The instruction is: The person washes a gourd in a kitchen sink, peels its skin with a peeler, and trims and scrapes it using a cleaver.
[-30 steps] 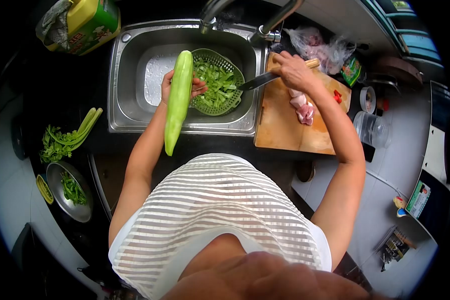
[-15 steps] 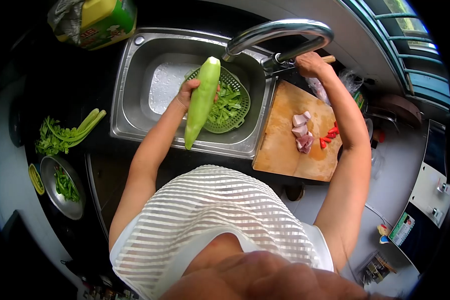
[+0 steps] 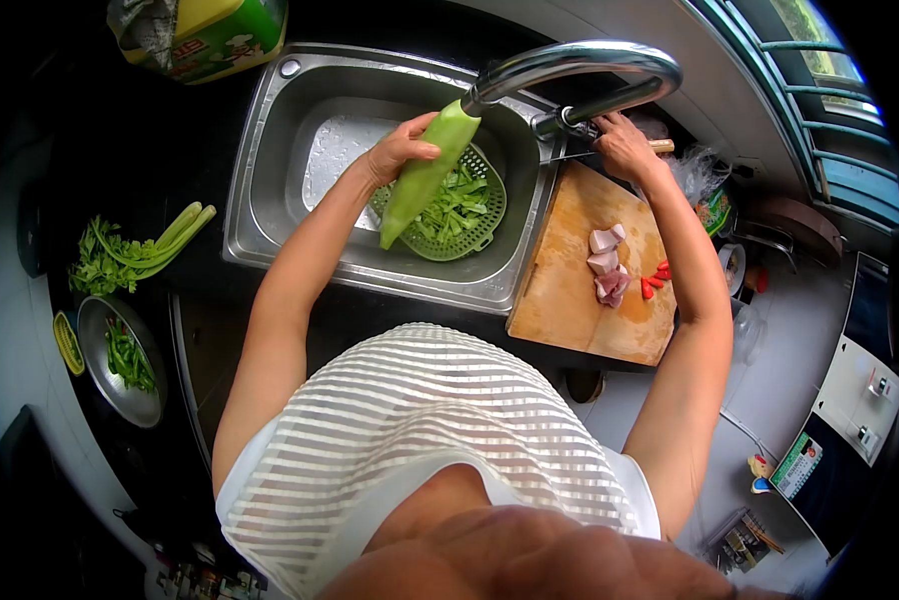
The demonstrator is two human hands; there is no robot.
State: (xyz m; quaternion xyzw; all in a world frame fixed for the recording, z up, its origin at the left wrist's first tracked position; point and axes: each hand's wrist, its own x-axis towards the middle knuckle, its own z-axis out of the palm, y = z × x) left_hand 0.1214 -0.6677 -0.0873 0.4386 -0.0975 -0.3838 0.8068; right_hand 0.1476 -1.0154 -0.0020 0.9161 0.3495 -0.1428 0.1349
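Note:
My left hand (image 3: 402, 150) is closed round a long pale green gourd (image 3: 430, 175), whose upper end is just under the faucet spout. Beneath the gourd, a green colander (image 3: 495, 218) with chopped greens (image 3: 457, 207) sits in the steel sink (image 3: 355, 85). My right hand (image 3: 622, 145) is at the faucet's base, fingers closed round a knife (image 3: 662, 146); its wooden handle sticks out to the right and its blade shows thinly to the left. The faucet (image 3: 590, 55) arches between my hands.
Right of the sink, a wooden board (image 3: 570, 290) bears meat pieces (image 3: 607, 262) and red chillies (image 3: 654, 281). At left are celery (image 3: 145, 245) and a metal bowl (image 3: 92, 340) with green peppers. A yellow-green container (image 3: 230, 40) stands at the back left, a plastic bag (image 3: 700, 175) at right.
My left hand has brought the gourd up and right, under the spout. My right hand has moved with the knife from over the board to the faucet. The view has shifted.

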